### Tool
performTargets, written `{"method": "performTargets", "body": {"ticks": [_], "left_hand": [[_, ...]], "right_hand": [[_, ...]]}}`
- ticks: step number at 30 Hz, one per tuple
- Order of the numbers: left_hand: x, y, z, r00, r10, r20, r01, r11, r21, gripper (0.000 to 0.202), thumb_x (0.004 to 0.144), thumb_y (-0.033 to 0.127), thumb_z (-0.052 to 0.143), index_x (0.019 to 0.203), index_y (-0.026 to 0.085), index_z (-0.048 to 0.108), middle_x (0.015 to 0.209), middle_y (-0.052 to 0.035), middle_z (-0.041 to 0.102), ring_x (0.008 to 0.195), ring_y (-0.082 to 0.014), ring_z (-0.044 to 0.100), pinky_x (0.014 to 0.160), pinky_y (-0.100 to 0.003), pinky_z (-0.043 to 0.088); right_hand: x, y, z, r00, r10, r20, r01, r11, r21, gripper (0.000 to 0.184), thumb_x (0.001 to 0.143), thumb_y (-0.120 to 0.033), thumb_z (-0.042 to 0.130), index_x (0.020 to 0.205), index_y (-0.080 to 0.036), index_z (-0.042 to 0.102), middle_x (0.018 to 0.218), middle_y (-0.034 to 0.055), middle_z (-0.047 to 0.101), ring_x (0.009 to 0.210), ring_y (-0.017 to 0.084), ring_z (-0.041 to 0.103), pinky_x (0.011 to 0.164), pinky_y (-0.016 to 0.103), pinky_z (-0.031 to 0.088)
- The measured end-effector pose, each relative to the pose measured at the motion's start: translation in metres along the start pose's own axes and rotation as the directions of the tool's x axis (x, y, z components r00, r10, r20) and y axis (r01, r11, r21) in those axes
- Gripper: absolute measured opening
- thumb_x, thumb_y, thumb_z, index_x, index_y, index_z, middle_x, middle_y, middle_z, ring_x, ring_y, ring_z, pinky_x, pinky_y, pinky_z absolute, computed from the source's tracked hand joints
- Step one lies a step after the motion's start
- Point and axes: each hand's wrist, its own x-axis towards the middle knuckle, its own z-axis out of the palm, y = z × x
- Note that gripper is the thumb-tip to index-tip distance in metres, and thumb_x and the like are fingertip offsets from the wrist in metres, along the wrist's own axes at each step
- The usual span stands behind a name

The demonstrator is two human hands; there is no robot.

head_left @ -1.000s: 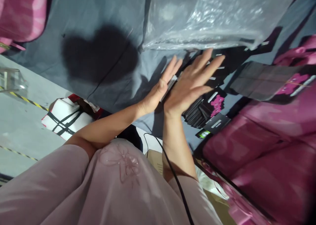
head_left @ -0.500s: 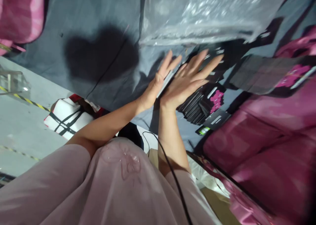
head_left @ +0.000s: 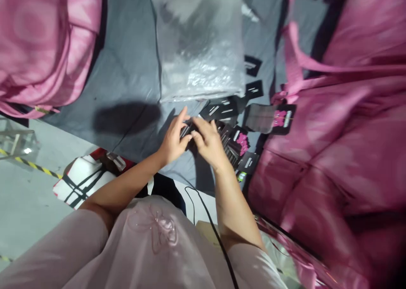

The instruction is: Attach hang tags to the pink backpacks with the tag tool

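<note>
My left hand (head_left: 173,138) and my right hand (head_left: 207,141) meet over a grey cloth-covered table (head_left: 127,81). Both are closed around a small stack of black cards (head_left: 187,131) held between them. More black cards (head_left: 233,147) lie in a loose pile just right of my right hand, some with pink print. Single black cards (head_left: 222,108) lie flat on the cloth beyond my fingers.
A clear plastic bag (head_left: 198,48) lies on the cloth behind the cards. Large pink bags fill the right side (head_left: 342,132) and far left corner (head_left: 41,39). A white and black bundle (head_left: 84,181) sits on the floor at lower left. A black cable (head_left: 212,229) runs down my front.
My hands were pressed flat against the stack with fingers stretched out. Now the fingers have curled in and grip the cards lower down. The view has swung, showing more of the table.
</note>
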Motion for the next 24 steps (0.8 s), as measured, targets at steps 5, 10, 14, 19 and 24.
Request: {"method": "performTargets", "body": {"ticks": [5, 10, 14, 19, 24], "left_hand": [[0.004, 0.046, -0.03, 1.0, -0.012, 0.014, 0.014, 0.987, -0.162, 0.084, 0.081, 0.022, 0.068, 0.155, 0.03, 0.029, 0.145, -0.0118, 0.052, 0.099, -0.0166, 0.067, 0.085, -0.029, 0.057], [-0.012, 0.085, -0.034, 0.971, -0.124, -0.202, 0.064, 0.958, -0.279, 0.062, 0.088, 0.038, 0.064, 0.145, 0.023, 0.044, 0.127, -0.0097, 0.063, 0.103, -0.0172, 0.066, 0.092, -0.03, 0.055], [-0.024, 0.091, -0.026, 0.971, -0.223, -0.08, 0.211, 0.967, -0.143, 0.053, 0.088, 0.038, 0.061, 0.137, 0.019, 0.052, 0.117, -0.0086, 0.068, 0.106, -0.0214, 0.066, 0.097, -0.036, 0.054], [0.001, 0.096, -0.019, 0.981, -0.188, -0.042, 0.184, 0.978, -0.097, 0.049, 0.085, 0.026, 0.062, 0.132, 0.018, 0.054, 0.112, -0.0075, 0.071, 0.105, -0.0203, 0.069, 0.097, -0.034, 0.054], [0.026, 0.109, -0.019, 0.986, -0.168, 0.002, 0.168, 0.984, -0.051, 0.03, 0.083, 0.023, 0.064, 0.112, 0.017, 0.065, 0.099, -0.0059, 0.075, 0.085, -0.0178, 0.072, 0.079, -0.028, 0.057]], "right_hand": [[0.004, -0.036, -0.021, 0.987, 0.156, 0.032, -0.159, 0.96, 0.23, 0.019, 0.084, -0.038, 0.066, 0.094, -0.023, 0.07, 0.096, 0.004, 0.073, 0.1, 0.024, 0.065, 0.113, 0.052, 0.039], [-0.01, -0.063, -0.032, 0.946, 0.304, -0.116, -0.22, 0.859, 0.463, 0.027, 0.083, -0.043, 0.058, 0.099, -0.021, 0.061, 0.094, 0.0057, 0.07, 0.089, 0.021, 0.065, 0.087, 0.037, 0.053], [-0.028, -0.072, -0.033, 0.951, 0.286, -0.117, -0.2, 0.859, 0.471, 0.029, 0.079, -0.037, 0.06, 0.104, -0.022, 0.062, 0.102, 0.0057, 0.071, 0.094, 0.02, 0.065, 0.088, 0.035, 0.053], [-0.028, -0.073, -0.053, 0.968, 0.24, -0.073, -0.197, 0.906, 0.374, 0.015, 0.075, -0.029, 0.063, 0.087, -0.022, 0.059, 0.08, -0.0028, 0.066, 0.08, 0.017, 0.062, 0.079, 0.031, 0.052], [-0.017, -0.08, -0.071, 0.968, 0.226, -0.109, -0.198, 0.955, 0.222, 0.023, 0.078, -0.02, 0.066, 0.1, -0.022, 0.063, 0.09, 0.0011, 0.071, 0.085, 0.019, 0.066, 0.082, 0.03, 0.049]]}}
